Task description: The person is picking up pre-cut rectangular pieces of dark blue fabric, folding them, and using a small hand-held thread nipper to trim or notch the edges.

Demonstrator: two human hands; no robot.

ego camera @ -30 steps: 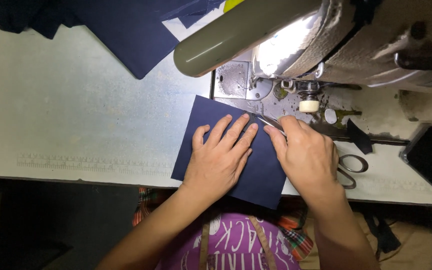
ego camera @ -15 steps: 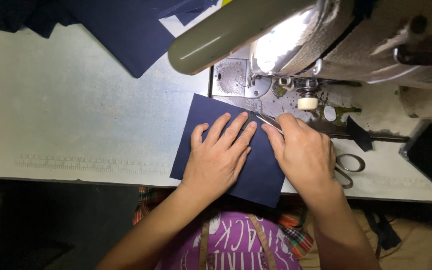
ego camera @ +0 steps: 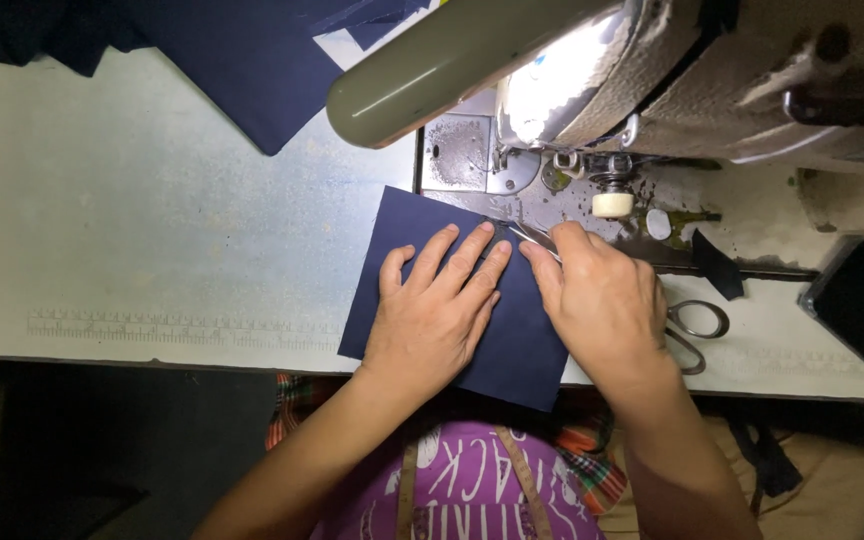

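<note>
A small rectangle of navy fabric (ego camera: 402, 225) lies on the sewing table, its far corner close to the needle area of the sewing machine (ego camera: 592, 90). My left hand (ego camera: 437, 310) rests flat on the fabric with fingers spread. My right hand (ego camera: 602, 300) sits on the fabric's right edge and pinches a thin metal tool, like tweezers (ego camera: 530, 238), whose tip points toward the machine's needle plate (ego camera: 462, 150).
A pair of scissors (ego camera: 697, 325) lies just right of my right hand. A larger pile of navy cloth (ego camera: 242, 60) covers the table's far left. A dark flat object (ego camera: 862, 305) sits at the right edge. The table's front edge (ego camera: 152, 355) carries a printed ruler.
Both hands and the fabric have stayed almost still; the view has shifted slightly.
</note>
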